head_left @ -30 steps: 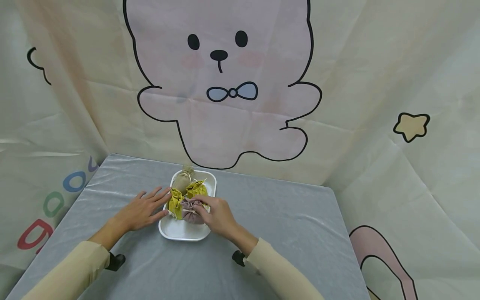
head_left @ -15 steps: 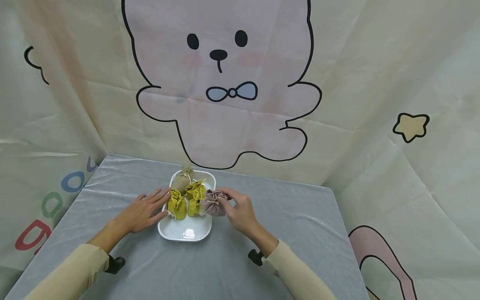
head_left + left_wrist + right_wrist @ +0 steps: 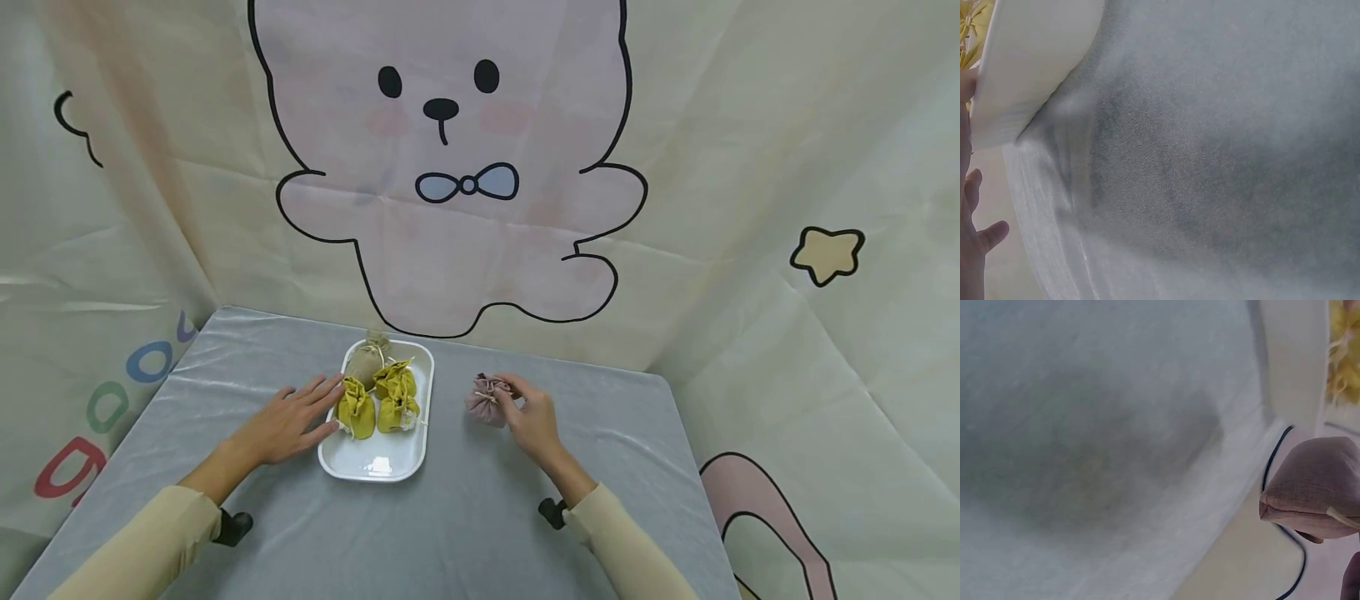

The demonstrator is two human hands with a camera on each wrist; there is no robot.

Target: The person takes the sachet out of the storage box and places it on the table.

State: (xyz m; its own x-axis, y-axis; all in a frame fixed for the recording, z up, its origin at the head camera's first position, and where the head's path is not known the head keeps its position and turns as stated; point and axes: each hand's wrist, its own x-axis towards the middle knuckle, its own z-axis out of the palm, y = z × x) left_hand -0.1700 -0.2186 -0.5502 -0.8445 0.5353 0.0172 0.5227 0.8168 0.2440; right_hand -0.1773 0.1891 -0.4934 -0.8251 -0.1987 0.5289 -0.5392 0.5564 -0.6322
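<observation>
A mauve drawstring pouch (image 3: 487, 402) hangs over the cloth to the right of the tray, its gathered neck pinched between the thumb and fingers of my right hand (image 3: 534, 421). In the right wrist view the pouch (image 3: 1316, 484) shows its seamed bottom and a bit of pale cord. My left hand (image 3: 288, 421) has its fingers spread, fingertips at the left rim of the white tray (image 3: 372, 468). On that tray stand yellow pouches, one at the left (image 3: 356, 412), others at the right (image 3: 395, 392), and an olive-beige pouch (image 3: 365, 365) at the back.
A grey-blue cloth (image 3: 465, 517) covers the table and runs back to a fabric wall printed with a cartoon bear (image 3: 457, 250). Similar printed fabric encloses both sides.
My right hand has lifted the mauve pouch from among the yellow ones and carried it rightward, past the tray's right rim. My left hand has stayed at the tray's left side.
</observation>
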